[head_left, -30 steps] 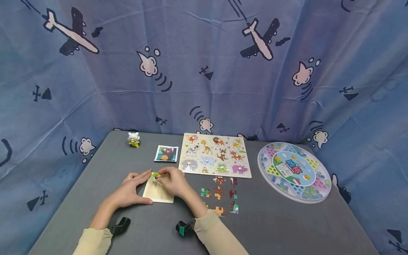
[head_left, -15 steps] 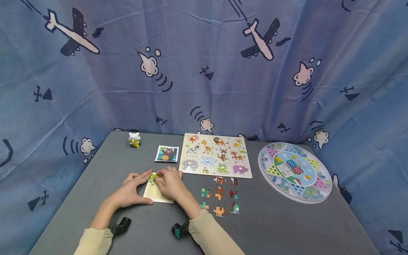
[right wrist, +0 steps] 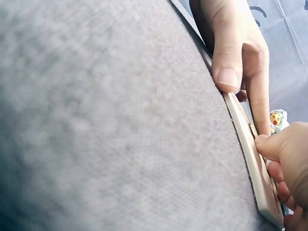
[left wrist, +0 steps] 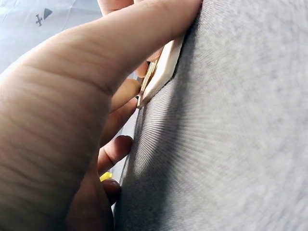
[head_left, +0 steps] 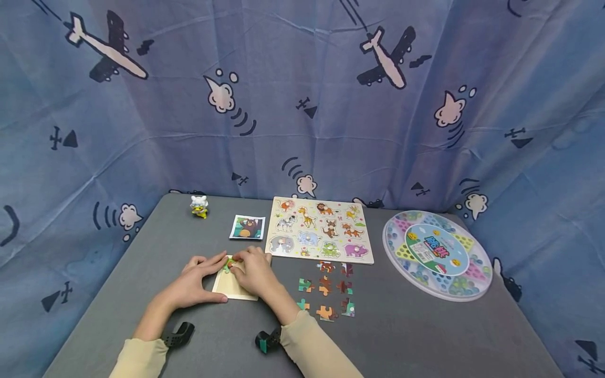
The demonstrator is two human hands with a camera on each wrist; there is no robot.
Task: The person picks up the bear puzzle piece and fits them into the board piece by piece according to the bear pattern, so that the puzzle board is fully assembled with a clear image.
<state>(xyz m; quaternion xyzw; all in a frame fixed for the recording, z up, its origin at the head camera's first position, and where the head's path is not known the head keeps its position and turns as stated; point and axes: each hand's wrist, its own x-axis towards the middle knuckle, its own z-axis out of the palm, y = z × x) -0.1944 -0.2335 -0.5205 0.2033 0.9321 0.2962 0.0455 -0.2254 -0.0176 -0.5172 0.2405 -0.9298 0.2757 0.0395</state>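
A small pale wooden puzzle tray [head_left: 231, 289] lies on the grey table. My left hand [head_left: 195, 283] holds its left side, the thumb at the near corner and the index finger at the far one. Inside the tray's far left corner sits a green jigsaw piece [head_left: 228, 265] with a reddish patch. My right hand [head_left: 255, 270] reaches over the tray with its fingertips on that piece, partly covering it. In the right wrist view, my right thumb touches the piece low on the tray [right wrist: 248, 149], the other fingers bent beyond it. Several loose jigsaw pieces [head_left: 324, 286] lie right of the tray.
Behind the tray lies a bear picture card [head_left: 248, 228]. A wooden animal peg board [head_left: 317, 227] lies right of the card. A round, colourful game board [head_left: 437, 249] is at the far right, a small white-and-yellow figurine [head_left: 199, 207] at the back left. A blue curtain hangs behind.
My right hand has shifted slightly left and lower over the tray, and the green piece has settled into the corner. The left hand keeps its place.
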